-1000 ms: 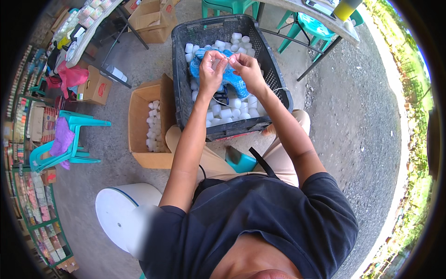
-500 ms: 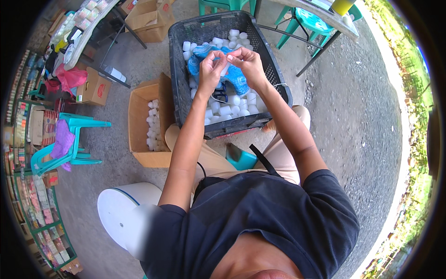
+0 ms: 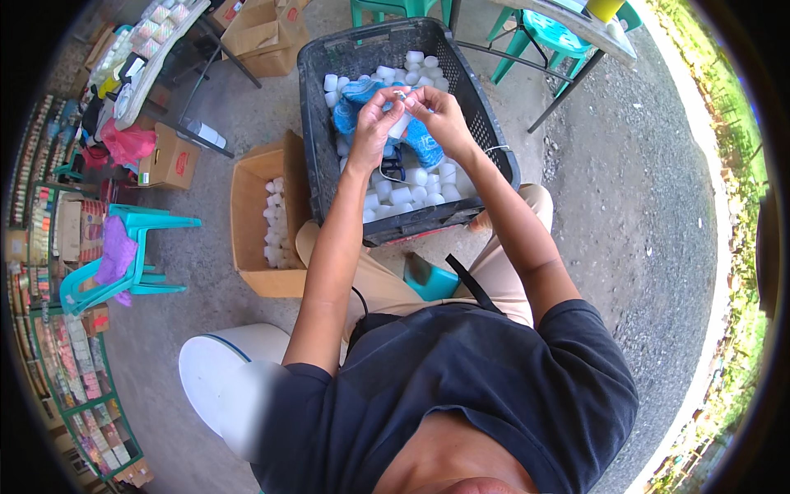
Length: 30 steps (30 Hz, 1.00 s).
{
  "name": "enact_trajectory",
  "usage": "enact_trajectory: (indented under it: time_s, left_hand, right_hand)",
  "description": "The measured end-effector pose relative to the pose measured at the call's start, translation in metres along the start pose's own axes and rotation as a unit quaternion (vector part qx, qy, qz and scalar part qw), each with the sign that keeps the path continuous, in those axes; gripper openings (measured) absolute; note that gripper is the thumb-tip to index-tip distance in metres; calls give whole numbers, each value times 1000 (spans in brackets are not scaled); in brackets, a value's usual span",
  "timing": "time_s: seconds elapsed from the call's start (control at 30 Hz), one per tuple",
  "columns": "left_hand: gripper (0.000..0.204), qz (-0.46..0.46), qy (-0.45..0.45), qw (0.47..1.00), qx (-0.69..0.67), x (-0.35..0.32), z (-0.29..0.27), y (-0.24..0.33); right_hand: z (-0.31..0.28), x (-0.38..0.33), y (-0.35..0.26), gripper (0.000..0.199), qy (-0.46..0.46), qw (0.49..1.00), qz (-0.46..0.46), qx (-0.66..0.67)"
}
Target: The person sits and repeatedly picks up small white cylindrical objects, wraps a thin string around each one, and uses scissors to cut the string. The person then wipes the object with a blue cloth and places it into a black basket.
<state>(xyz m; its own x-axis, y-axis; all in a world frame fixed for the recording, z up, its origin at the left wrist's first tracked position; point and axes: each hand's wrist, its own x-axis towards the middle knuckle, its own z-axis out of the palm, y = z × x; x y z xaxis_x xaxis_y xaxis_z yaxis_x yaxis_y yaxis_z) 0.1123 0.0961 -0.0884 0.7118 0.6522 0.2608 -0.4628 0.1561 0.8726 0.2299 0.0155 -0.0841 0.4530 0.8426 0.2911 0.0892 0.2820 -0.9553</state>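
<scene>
- We find the left hand (image 3: 374,125) and the right hand (image 3: 445,123) both closed at the fingertips, pinching the upper end of one white cylinder (image 3: 401,126).
- The white cylinder sits between the hands, above the blue cloth (image 3: 427,149) and within the rim of the black crate (image 3: 475,92).
- A small greyish bit shows at the fingertips; we cannot tell its nature.
- For sound work, we advise a light pinch from both sides, the cylinder kept in line, and the hands kept over the crate so that a dropped piece lands among its fellows.
- Materials: the crate is rigid plastic with perforated walls; the loose cylinders (image 3: 401,196) are short, pale and smooth-looking, lying at mixed angles.
- The cloth is soft, crumpled and mottled in lighter blue.
- Beside the crate, the cardboard box (image 3: 262,285) is plain brown, open, and contains similar white pieces (image 3: 275,235).
</scene>
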Motion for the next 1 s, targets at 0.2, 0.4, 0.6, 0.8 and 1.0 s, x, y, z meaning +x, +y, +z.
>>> enact_trajectory:
  time_s: [0.2,0.4,0.6,0.8,1.0]
  left_hand:
    - [14,5,-3,1000,14,-4,-15,-6]
    - [16,77,41,992,-88,-4,-12,-5]
    - [35,103,65,991,-47,0,-2,19]
    - [46,-55,90,969,-225,-35,-44,55]
    - [49,-61,31,995,-74,-84,-75,103]
  right_hand:
    - [9,-6,-24,11,-1,974,-81,-210]
    - [22,-4,-26,16,29,976,-70,-203]
    - [37,-4,-12,24,-30,966,-86,-241]
    - [30,-3,-10,14,-213,967,46,-134]
    - [37,-7,63,17,-389,756,-97,-518]
